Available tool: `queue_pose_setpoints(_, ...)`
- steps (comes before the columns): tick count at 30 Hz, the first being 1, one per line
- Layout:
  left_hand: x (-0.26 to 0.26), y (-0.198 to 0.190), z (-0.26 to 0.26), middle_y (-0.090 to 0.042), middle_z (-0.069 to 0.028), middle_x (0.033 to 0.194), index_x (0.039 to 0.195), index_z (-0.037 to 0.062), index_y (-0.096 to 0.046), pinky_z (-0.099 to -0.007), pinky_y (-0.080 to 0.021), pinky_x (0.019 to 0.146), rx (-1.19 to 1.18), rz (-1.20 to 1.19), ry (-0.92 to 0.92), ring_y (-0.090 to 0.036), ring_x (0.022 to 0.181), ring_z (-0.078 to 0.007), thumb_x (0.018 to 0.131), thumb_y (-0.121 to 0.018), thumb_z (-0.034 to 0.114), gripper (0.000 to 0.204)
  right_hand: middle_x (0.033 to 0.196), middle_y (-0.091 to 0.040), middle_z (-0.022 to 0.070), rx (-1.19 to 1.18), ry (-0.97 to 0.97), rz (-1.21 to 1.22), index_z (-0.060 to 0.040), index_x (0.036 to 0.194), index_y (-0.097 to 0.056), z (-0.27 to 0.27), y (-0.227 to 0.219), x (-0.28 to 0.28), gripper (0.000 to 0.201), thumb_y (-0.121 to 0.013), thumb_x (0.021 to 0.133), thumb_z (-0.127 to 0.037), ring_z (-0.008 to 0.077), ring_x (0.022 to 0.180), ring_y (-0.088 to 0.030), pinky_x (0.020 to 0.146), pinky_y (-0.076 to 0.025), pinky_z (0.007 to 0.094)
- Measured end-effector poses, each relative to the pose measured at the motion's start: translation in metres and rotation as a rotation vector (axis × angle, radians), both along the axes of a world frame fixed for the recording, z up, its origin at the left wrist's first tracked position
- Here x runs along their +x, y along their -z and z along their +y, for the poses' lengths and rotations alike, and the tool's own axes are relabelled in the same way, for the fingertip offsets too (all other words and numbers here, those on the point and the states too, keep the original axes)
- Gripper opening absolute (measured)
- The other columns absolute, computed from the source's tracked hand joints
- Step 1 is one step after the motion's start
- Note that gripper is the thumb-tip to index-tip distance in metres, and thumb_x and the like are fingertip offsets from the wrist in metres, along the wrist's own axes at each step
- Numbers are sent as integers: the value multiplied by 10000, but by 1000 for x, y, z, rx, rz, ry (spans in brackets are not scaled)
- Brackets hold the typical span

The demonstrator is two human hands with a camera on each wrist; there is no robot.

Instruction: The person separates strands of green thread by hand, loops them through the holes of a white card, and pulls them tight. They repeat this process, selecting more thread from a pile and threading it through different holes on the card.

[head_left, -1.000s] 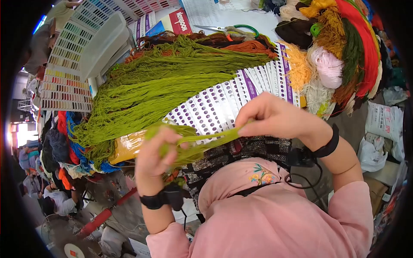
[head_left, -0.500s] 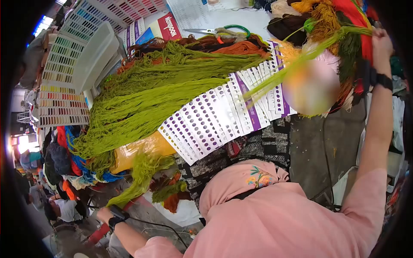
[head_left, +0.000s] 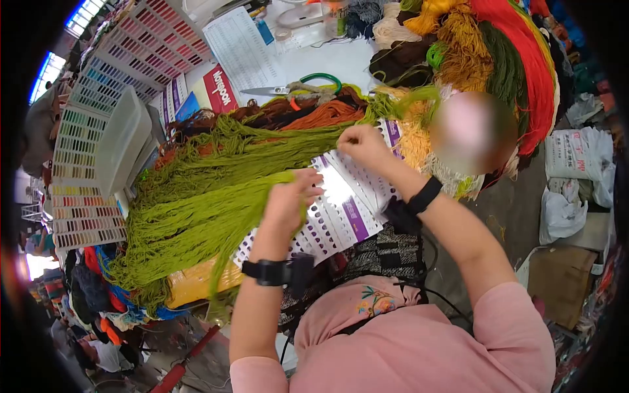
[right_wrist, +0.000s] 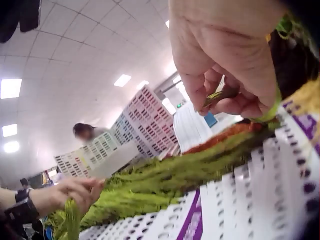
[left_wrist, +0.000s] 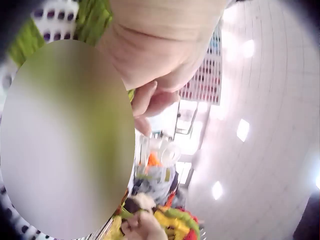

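Note:
My left hand (head_left: 286, 204) grips a hank of yellow-green yarn (head_left: 229, 257), whose strands hang down past the wrist over the front edge of the laid-out yarn. To its right, my right hand (head_left: 368, 149) has its fingers curled, pinching green yarn (right_wrist: 220, 95) between thumb and fingers in the right wrist view. Both hands are above white punched cards (head_left: 354, 219) with purple bands. Rows of olive and light green yarn (head_left: 196, 216) stretch leftward from the cards. The left wrist view shows the left hand (left_wrist: 155, 55) close up, its grip mostly hidden.
Scissors (head_left: 265, 91) with green handles lie behind the yarn, near a red notebook (head_left: 219, 88). A clear plastic tray (head_left: 124, 141) leans against a colour chart (head_left: 82, 150) at the left. Heaped coloured yarn (head_left: 481, 56) is at the right; plastic bags (head_left: 573, 157) lie beyond it.
Half a second ago the arms were spread wide, green yarn trailing from each hand. Both hands have since come together over the cards, still with yarn. The head view has shifted.

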State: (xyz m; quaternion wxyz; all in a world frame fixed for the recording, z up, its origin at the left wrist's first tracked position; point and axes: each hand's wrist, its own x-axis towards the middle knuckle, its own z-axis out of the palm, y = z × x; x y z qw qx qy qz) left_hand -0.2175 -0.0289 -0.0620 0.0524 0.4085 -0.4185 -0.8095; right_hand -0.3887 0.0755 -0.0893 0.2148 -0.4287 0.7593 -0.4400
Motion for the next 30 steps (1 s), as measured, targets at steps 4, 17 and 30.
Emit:
queue_pose_setpoints(4, -41, 29, 19, -575, -92, 698, 757, 0, -508, -198, -365, 389, -171, -120, 82, -460, 444, -99, 780, -499, 72, 77, 653, -509, 123, -74, 140, 297, -40, 626, -545, -4, 19, 27, 109, -579, 577, -131, 303, 673, -502, 615, -400, 388)
queue_pose_setpoints(17, -30, 20, 3, -475, -11, 552, 709, 2, -507, -197, -291, 367, -229, -52, 109, -376, 398, -60, 748, -516, 32, 50, 811, -501, 123, -144, -76, 594, -5, 921, -544, 16, -2, 52, 414, -612, 579, -228, 272, 732, -487, 660, -404, 337)
queue_pose_setpoints(30, -10, 10, -16, -493, -21, 555, 668, 12, -531, -192, -267, 370, -69, -19, -40, -358, 389, -49, 755, -579, 97, 131, 823, -491, 124, -101, -100, 151, -12, 902, -559, 13, 11, 40, 408, -623, 552, -212, 273, 761, -505, 661, -415, 332)
